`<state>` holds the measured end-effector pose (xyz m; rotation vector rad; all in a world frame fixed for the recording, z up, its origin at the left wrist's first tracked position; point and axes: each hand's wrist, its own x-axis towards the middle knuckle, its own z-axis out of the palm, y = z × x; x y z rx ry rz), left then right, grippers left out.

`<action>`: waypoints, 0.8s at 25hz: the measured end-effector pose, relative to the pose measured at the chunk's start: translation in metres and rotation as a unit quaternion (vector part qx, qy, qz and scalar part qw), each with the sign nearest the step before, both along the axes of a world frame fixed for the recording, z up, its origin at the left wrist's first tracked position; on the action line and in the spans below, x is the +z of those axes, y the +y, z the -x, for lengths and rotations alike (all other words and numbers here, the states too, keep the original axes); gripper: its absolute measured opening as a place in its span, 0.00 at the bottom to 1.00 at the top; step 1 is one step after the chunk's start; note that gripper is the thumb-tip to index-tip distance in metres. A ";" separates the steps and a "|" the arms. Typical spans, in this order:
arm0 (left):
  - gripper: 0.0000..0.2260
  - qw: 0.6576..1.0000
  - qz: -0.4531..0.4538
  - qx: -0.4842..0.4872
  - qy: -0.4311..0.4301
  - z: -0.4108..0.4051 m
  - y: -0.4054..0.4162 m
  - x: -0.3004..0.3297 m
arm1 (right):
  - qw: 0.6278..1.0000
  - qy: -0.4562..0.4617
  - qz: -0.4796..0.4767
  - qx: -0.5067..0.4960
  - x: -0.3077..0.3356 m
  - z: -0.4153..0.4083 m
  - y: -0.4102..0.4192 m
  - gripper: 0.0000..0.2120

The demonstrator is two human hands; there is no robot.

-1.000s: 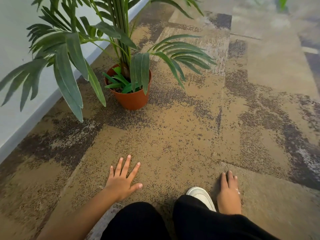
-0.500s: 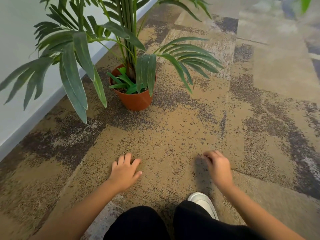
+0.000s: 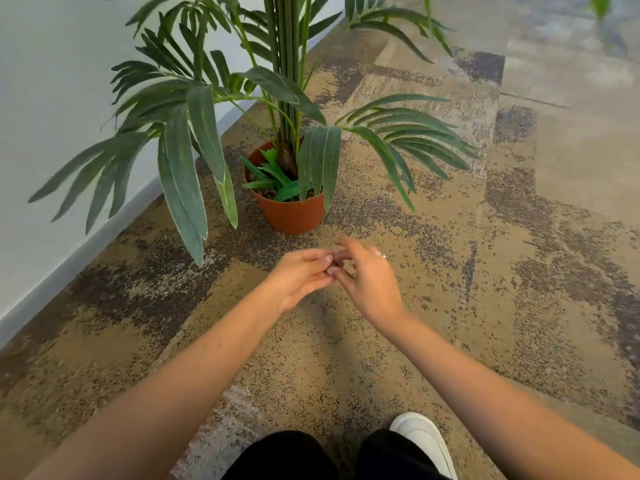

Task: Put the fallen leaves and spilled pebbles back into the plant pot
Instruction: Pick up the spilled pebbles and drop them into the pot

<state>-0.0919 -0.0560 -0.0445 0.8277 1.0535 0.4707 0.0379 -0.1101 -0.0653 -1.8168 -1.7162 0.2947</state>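
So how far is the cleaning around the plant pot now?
Mostly done, it seems. Bright green loose leaves and brown pebbles already lie inside the plant pot, and I see no leaf on the carpet; its speckles could hide a pebble. The left hand and right hand meet in front of the pot, fingertips touching; whether they hold anything I cannot tell.
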 end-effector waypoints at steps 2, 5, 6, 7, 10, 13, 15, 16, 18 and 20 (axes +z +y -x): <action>0.12 0.999 -0.005 0.026 0.023 0.003 0.013 0.006 | 1.000 0.001 -0.002 0.021 -0.006 -0.003 -0.002 0.26; 0.08 0.990 0.011 0.137 -0.003 0.014 0.046 0.022 | 0.999 0.017 0.039 0.015 -0.027 -0.017 -0.016 0.26; 0.06 0.985 0.007 0.172 0.001 0.018 0.060 0.027 | 0.998 0.013 0.068 0.004 -0.036 -0.026 -0.022 0.26; 0.05 0.980 -0.004 0.199 0.016 0.022 0.073 0.031 | 0.994 -0.005 0.108 -0.006 -0.046 -0.035 -0.028 0.27; 0.02 0.962 -0.057 0.261 0.056 0.025 0.105 0.032 | 0.956 -0.147 0.255 -0.009 -0.075 -0.065 -0.054 0.33; 0.04 0.954 -0.061 0.287 0.057 0.020 0.126 0.029 | 0.913 -0.190 0.360 -0.020 -0.093 -0.078 -0.085 0.34; 0.14 0.963 -0.021 0.265 0.038 0.017 0.133 0.030 | 0.910 -0.188 0.369 -0.022 -0.100 -0.077 -0.094 0.33; 0.17 0.967 -0.004 0.252 0.029 0.016 0.135 0.031 | 0.910 -0.192 0.367 -0.022 -0.102 -0.077 -0.095 0.33; 0.18 0.967 -0.003 0.254 0.022 0.015 0.134 0.033 | 0.908 -0.197 0.368 -0.021 -0.103 -0.077 -0.093 0.33; 0.17 0.962 -0.050 0.263 0.057 0.013 0.129 0.033 | 0.906 -0.200 0.372 -0.014 -0.100 -0.079 -0.091 0.33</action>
